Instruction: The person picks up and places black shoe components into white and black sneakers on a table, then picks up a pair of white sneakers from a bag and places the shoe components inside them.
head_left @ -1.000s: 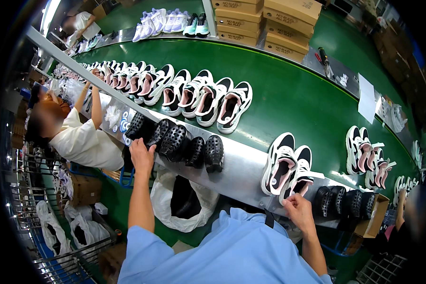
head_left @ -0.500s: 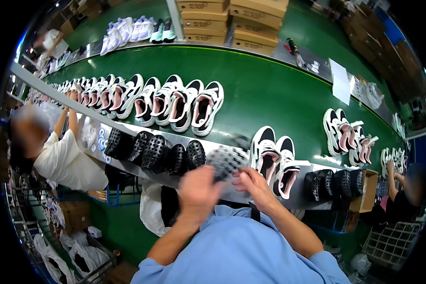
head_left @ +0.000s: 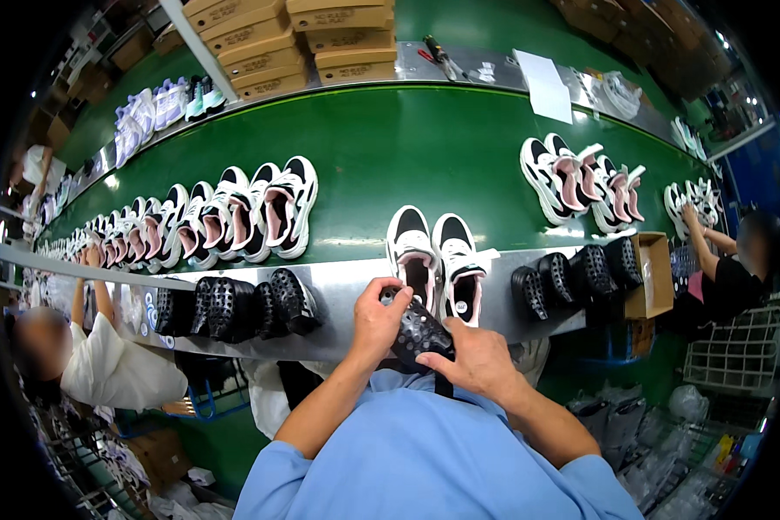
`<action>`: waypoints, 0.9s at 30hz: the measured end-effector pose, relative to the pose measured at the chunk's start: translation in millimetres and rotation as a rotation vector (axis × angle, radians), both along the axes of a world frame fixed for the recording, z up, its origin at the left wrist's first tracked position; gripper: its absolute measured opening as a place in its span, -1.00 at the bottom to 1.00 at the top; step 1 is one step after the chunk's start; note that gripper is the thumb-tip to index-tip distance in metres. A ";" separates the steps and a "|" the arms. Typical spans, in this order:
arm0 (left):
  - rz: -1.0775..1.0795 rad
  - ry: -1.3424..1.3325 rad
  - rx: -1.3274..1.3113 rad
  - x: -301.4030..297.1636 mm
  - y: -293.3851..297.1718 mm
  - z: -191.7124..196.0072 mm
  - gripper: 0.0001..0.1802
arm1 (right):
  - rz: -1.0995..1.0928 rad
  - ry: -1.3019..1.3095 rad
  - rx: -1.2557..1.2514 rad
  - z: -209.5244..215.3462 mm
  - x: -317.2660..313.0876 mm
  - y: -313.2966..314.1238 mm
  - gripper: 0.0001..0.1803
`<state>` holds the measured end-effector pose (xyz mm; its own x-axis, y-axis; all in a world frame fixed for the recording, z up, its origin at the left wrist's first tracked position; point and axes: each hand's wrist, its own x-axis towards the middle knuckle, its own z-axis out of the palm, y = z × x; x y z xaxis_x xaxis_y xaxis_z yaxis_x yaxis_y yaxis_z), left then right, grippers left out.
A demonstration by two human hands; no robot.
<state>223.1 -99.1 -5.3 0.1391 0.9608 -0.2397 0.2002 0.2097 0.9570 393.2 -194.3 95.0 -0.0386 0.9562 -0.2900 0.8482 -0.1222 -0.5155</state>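
Note:
Between both hands I hold a black perforated plastic shoe form [head_left: 419, 338], tilted in front of my body. My left hand [head_left: 380, 319] grips its upper left end, thumb on top. At its lower right end, my right hand [head_left: 478, 357] has closed on the form, thumb across it. Just beyond stand two white sneakers with black uppers and pink lining: the left sneaker [head_left: 407, 229] and the right sneaker [head_left: 453, 232], toes away from me. The form overlaps the left sneaker's heel in view; whether they touch, I cannot tell.
Several black forms [head_left: 230, 309] stand on the metal ledge [head_left: 342, 325] to the left, several more [head_left: 591, 272] to the right beside an open carton [head_left: 654, 273]. Rows of sneakers [head_left: 234, 212] line the green belt [head_left: 416, 147]. Co-workers sit at both sides.
The whole view has shifted. Before, my hands were blurred around a smeared dark, dotted piece left of the sneaker pair; now both grip a black form close to the pair's heels.

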 end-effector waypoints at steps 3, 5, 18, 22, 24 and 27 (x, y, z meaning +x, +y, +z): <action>0.045 -0.010 -0.019 15.8 13.8 -19.9 -0.62 | -0.061 0.065 0.053 -27.8 9.7 -5.4 -0.45; 0.006 0.359 0.375 27.0 38.8 -0.2 -0.58 | -0.090 0.039 0.084 -37.0 24.4 -1.7 -0.51; -0.763 0.322 0.497 0.8 106.8 -46.9 -0.85 | -0.075 -0.269 0.131 -26.3 18.3 57.5 -0.73; -0.688 0.221 0.293 -6.7 118.1 -51.7 -0.87 | 0.074 -0.484 0.089 -34.5 -9.1 74.4 -0.84; -0.687 0.188 0.317 -10.5 117.7 -45.2 -0.87 | 0.202 -0.465 0.043 -27.5 -0.1 73.1 -0.84; -0.691 0.161 0.206 -5.7 106.9 -44.9 -0.80 | 0.428 -0.487 -0.004 -24.3 3.4 75.0 -0.86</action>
<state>217.4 7.8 -50.2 0.7068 0.6949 -0.1324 0.3632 -0.1959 0.9109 396.6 -119.3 70.6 -0.2794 0.8841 -0.3745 0.9588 0.2775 -0.0602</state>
